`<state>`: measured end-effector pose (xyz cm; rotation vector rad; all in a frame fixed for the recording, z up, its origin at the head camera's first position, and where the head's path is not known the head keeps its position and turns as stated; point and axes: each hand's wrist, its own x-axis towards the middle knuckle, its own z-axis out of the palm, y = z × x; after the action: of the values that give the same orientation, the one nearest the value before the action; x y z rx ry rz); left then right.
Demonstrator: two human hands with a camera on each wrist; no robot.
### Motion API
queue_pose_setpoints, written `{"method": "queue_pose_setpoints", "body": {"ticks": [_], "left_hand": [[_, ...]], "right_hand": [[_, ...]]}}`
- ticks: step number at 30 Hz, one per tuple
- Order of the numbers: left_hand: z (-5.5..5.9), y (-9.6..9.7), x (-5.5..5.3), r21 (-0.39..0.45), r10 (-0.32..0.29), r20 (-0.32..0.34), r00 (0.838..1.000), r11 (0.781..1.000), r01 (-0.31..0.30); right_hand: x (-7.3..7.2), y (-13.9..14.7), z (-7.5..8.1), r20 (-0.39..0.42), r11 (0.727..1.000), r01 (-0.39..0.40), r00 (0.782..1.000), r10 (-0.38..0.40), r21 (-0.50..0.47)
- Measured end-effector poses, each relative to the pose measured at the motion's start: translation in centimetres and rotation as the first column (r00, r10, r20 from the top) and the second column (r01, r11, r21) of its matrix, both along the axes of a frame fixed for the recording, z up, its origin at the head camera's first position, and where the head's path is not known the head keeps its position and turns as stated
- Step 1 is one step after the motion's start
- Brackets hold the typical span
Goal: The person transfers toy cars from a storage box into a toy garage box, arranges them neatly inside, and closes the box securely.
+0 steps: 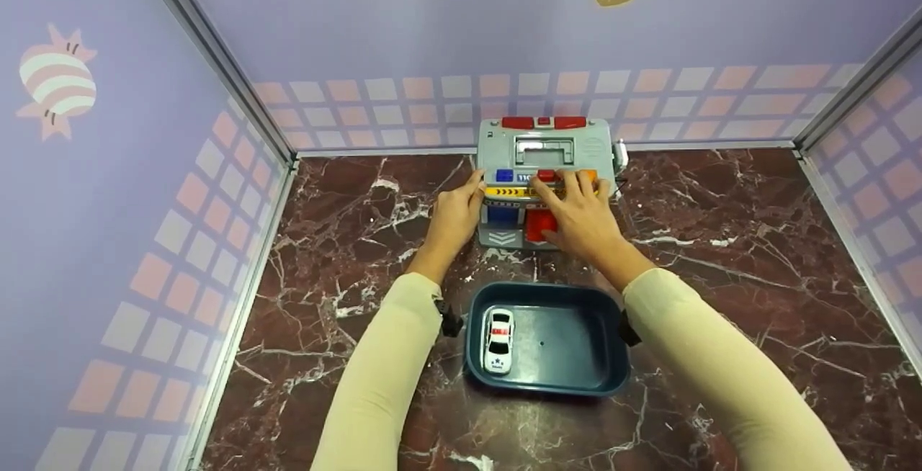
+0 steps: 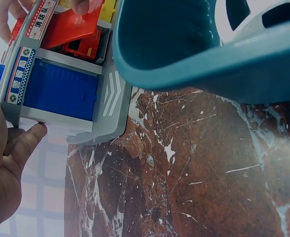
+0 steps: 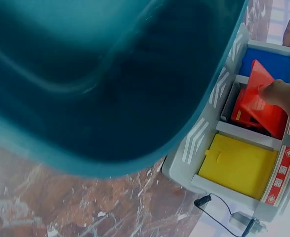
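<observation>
A grey toy garage (image 1: 497, 143) stands against the back wall, with blue (image 2: 61, 91), red (image 3: 258, 98) and yellow (image 3: 238, 165) doors along its front. My left hand (image 1: 457, 217) grips the garage's left end at the roof edge. My right hand (image 1: 585, 217) lies over the roof's front edge, its fingers on top and its thumb on the outer face of the red door. That door is tilted outward, and part of a red toy vehicle (image 3: 241, 116) shows in the bay behind it. The blue and yellow doors are down.
In front of the garage sits a dark teal plastic tub (image 1: 547, 388), between my forearms. A white toy police car (image 1: 498, 341) lies in its left side. A small cord with a grey end piece (image 3: 241, 222) hangs by the garage's right end. Marbled tabletop (image 1: 346, 363) surrounds these things.
</observation>
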<state>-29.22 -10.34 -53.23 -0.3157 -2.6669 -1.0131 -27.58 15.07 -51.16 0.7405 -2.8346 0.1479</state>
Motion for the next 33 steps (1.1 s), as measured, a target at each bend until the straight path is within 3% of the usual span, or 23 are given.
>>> {"method": "queue_pose_setpoints", "body": {"ticks": [25, 33], "left_hand": [[-0.2, 0.0, -0.3, -0.004, 0.006, -0.017, 1.000, 1.000, -0.007], [-0.2, 0.1, -0.2, 0.027, -0.010, 0.003, 1.000, 1.000, 0.010]], "right_hand": [[-1.0, -1.4, -1.5, -0.050, 0.996, 0.065, 0.997, -0.063, 0.057], [-1.3, -1.8, -2.3, -0.116, 0.993, 0.096, 0.989, -0.088, 0.067]]}}
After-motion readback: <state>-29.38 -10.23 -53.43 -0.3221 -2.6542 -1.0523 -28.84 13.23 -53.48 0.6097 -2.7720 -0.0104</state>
